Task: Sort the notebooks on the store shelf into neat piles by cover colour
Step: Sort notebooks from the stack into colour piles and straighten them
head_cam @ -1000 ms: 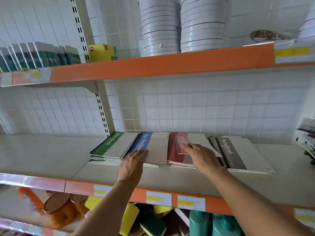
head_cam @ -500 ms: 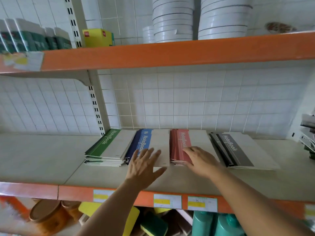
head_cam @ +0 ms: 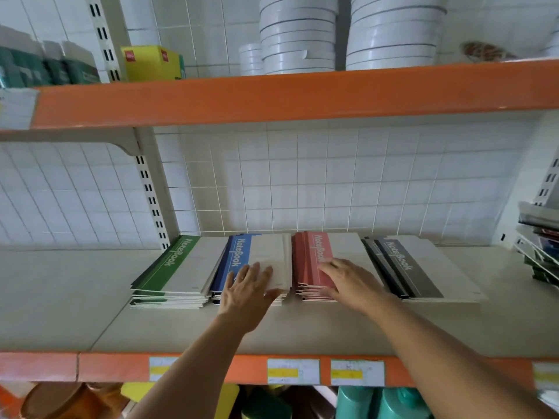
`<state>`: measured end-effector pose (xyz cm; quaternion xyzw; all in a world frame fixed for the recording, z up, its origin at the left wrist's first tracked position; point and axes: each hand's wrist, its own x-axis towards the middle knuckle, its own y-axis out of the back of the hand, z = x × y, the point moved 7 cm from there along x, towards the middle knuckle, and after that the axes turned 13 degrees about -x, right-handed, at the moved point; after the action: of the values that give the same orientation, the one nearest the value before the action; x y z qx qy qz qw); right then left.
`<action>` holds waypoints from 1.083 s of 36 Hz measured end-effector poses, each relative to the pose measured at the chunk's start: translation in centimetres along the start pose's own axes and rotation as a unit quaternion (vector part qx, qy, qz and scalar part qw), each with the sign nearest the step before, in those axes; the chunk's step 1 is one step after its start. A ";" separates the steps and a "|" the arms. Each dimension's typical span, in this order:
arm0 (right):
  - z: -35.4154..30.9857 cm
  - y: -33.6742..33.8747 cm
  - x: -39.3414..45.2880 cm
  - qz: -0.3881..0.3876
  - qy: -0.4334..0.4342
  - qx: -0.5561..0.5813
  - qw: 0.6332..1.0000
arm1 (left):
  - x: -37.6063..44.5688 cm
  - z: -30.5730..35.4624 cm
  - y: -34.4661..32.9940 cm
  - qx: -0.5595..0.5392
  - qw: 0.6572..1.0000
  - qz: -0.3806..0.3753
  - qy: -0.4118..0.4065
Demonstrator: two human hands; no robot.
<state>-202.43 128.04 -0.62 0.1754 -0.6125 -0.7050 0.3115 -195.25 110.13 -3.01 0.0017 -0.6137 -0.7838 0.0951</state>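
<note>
Several piles of notebooks lie side by side on the cream shelf (head_cam: pixel 75 297): a green pile (head_cam: pixel 178 267), a blue pile (head_cam: pixel 266 252), a red pile (head_cam: pixel 314 255) and a dark grey pile (head_cam: pixel 423 267). My left hand (head_cam: pixel 249 287) rests flat on the near end of the blue pile, fingers spread. On the near end of the red pile lies my right hand (head_cam: pixel 348 279), fingers extended and pressing down on the cover. Neither hand holds a notebook off the pile.
The orange upper shelf (head_cam: pixel 287 95) hangs close overhead, carrying stacked white tape rolls (head_cam: pixel 298 34), a yellow box (head_cam: pixel 151 63) and green boxes (head_cam: pixel 45 68). Slanted books (head_cam: pixel 538 246) lean at the right edge. Bottles (head_cam: pixel 378 403) and sponges sit below the orange shelf lip (head_cam: pixel 39 365).
The red pile has been squared up; its loose top notebook now lies flush. My left hand slid back to the blue pile's near end. The view has tilted upward and moved closer.
</note>
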 end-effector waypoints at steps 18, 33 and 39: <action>4.8 0.2 -7.9 0.056 -0.087 -0.032 0.994 | -1.4 7.4 1.3 -0.062 0.988 0.088 -0.113; 18.9 2.5 -23.3 0.127 -0.205 -0.085 0.967 | -4.4 25.0 -0.3 -0.079 0.976 0.090 -0.181; 25.7 2.8 -31.1 0.093 -0.214 -0.115 0.966 | -6.6 33.9 -2.2 -0.100 0.970 0.105 -0.195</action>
<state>-194.79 167.63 2.81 -0.0741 -0.5935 -0.7597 0.2552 -193.18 144.22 2.46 -0.2249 -0.5358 -0.8120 0.0550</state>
